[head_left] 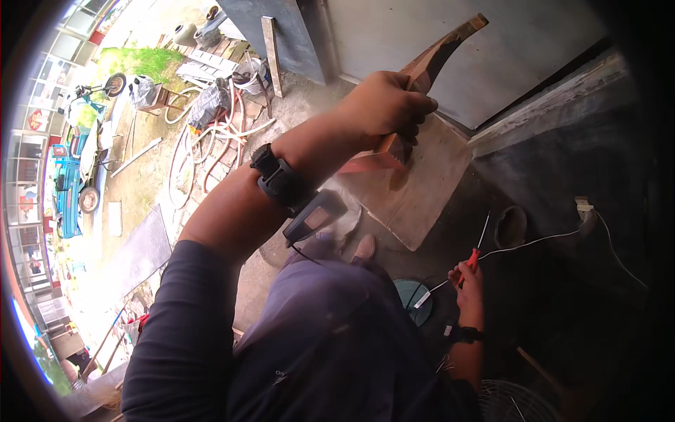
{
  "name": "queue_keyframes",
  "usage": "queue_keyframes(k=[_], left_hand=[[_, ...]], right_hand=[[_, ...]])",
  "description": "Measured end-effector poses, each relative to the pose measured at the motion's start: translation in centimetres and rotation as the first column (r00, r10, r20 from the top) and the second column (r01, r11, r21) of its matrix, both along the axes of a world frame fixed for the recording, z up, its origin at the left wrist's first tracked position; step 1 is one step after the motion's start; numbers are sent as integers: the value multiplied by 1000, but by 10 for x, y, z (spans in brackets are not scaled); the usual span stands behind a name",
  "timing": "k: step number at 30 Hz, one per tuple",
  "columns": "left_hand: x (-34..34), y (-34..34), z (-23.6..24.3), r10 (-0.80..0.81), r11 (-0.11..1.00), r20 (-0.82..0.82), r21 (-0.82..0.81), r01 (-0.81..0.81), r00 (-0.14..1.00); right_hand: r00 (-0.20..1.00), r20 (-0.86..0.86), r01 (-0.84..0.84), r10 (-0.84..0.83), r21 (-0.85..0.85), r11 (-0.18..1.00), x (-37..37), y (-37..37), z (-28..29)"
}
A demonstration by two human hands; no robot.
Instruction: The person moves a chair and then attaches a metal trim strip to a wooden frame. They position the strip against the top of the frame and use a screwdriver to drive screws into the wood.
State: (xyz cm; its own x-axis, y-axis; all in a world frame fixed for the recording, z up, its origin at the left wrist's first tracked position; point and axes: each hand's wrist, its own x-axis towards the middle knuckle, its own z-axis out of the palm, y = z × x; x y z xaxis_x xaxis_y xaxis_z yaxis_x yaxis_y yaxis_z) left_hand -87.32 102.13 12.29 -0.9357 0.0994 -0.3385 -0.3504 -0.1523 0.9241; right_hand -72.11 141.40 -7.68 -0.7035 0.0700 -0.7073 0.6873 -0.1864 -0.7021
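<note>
My left hand (pixel 394 104) is closed around a reddish-brown wooden piece (pixel 450 49), raised in front of me. Its curved, tapering end points up and to the right, while a blocky lower part shows beneath my fist. What joins these two parts is hidden by my fingers. Lower on the right, my right hand (pixel 469 280) grips a screwdriver (pixel 474 257) by its red handle. The thin metal shaft points upward, away from the wood.
A flat board (pixel 415 193) lies on the floor below the wood. A white cable (pixel 531 244) runs to a socket (pixel 583 205) at right. Nearby sit a round green object (pixel 413 299) and a wire fan guard (pixel 517 402). Hoses (pixel 232 130) lie tangled at left.
</note>
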Motion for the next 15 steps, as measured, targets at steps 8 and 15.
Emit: queue_keyframes(k=[8, 15], left_hand=[[-1, 11, 8, 18, 998, -46, -58, -21, 999], [-5, 7, 6, 117, 992, -76, 54, -113, 990]], right_hand=[[998, 64, -20, 18, 32, 999, -1, 27, -11], [995, 79, -67, 64, 39, 997, -6, 24, -12]])
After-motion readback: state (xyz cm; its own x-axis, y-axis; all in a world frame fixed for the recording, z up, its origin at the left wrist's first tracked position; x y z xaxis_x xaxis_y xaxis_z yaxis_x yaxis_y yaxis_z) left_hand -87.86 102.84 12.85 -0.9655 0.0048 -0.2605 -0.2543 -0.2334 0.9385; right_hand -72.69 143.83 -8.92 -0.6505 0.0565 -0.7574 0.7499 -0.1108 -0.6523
